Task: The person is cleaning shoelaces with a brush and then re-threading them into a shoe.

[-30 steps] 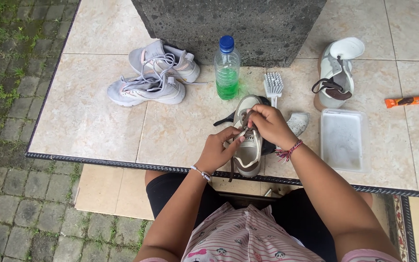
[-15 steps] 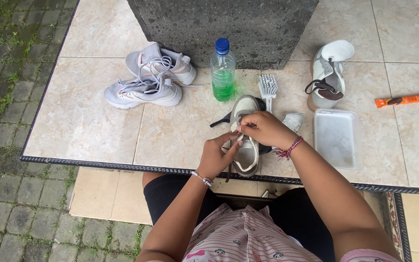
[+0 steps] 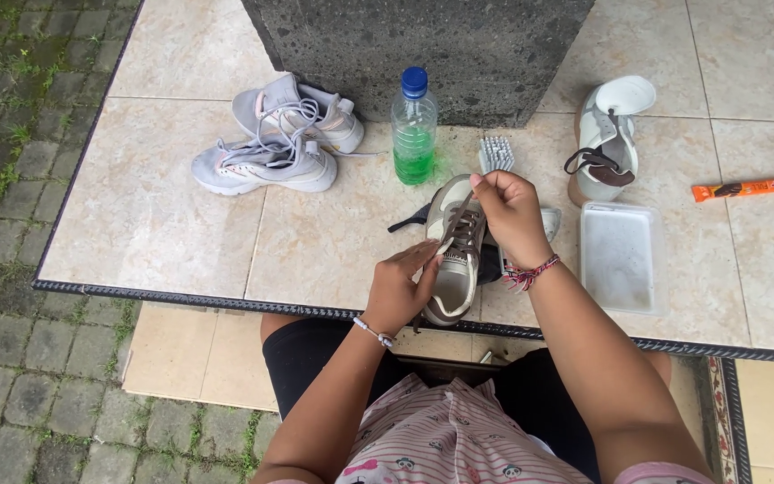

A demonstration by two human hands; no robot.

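- Both hands work on a beige sneaker (image 3: 455,269) lying at the near edge of the tiled ledge (image 3: 163,233), toe pointing far.
- Left hand (image 3: 400,287) rests its fingers against the sneaker's tongue, steadying it.
- Right hand (image 3: 508,211) pinches a brown shoelace (image 3: 460,220) between thumb and fingers, the lace drawn taut above the eyelets.
- Just beyond the sneaker stand a clear bottle of green liquid (image 3: 414,130) with a blue cap and a small white brush (image 3: 495,154).
- Far left, a pair of grey sneakers (image 3: 275,143) lies together.
- To the right sit the matching beige shoe (image 3: 606,143), a white tray (image 3: 620,255) and an orange wrapped bar (image 3: 750,187).
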